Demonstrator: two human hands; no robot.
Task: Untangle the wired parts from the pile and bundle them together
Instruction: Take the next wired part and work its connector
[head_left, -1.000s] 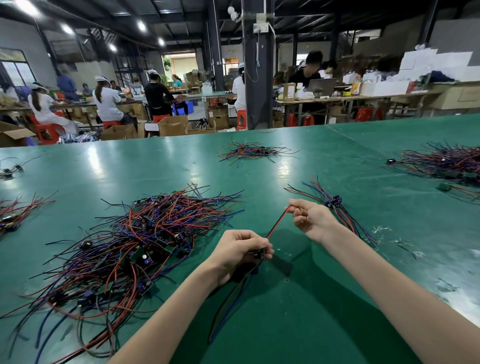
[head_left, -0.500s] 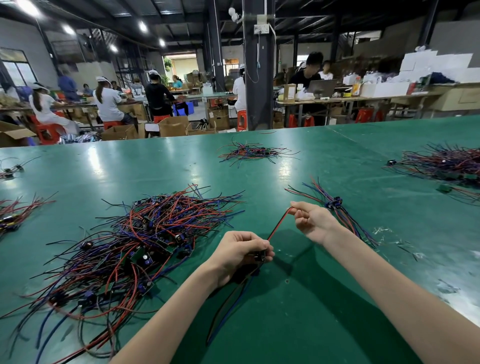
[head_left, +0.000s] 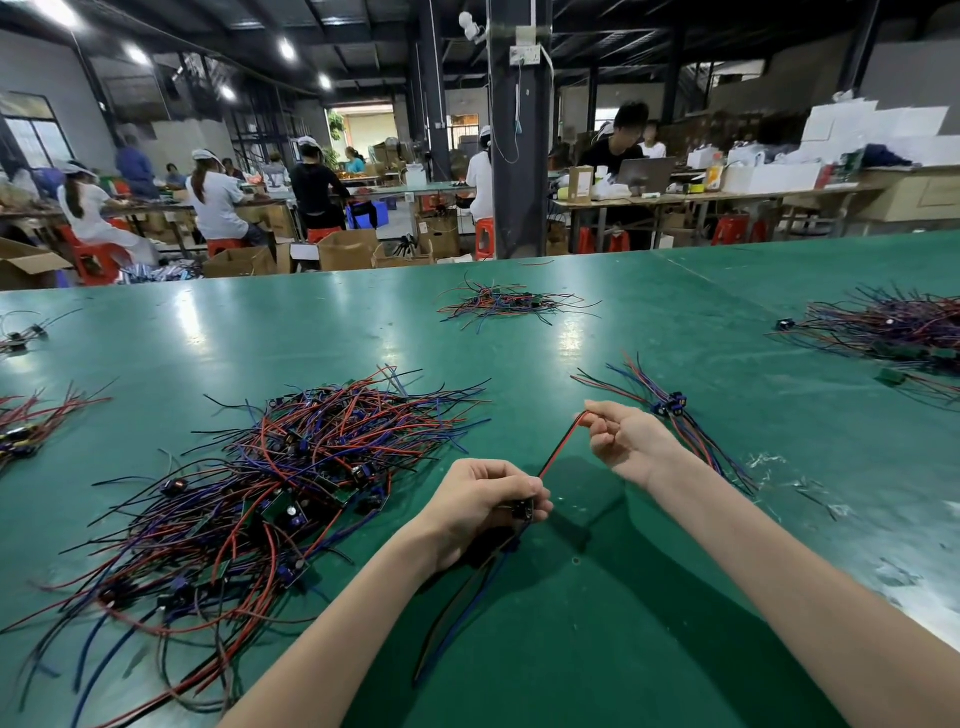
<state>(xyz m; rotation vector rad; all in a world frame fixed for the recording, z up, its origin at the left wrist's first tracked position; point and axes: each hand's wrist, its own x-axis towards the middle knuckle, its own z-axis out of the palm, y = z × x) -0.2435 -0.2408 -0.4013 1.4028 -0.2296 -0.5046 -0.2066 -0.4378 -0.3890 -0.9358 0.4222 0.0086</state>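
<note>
left hand (head_left: 483, 499) grips 1 wired part's board (head_left: 522, 512), right hand (head_left: 623, 441) pinches its red wire (head_left: 561, 447).
wire slants up-right between them; pile (head_left: 291, 483) left of the left hand, bundle (head_left: 675, 415) just past the right.

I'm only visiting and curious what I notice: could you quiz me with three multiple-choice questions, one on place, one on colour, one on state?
1. The big tangled pile lies where from the left hand? A) right B) left C) beneath it
2. The wire stretched between the hands is: A) red B) yellow C) white
3. The right hand is: A) flat and open B) empty C) pinching the wire

B, the pile sits left of that hand; A, the taut strand is red; C, it pinches the wire.
</note>
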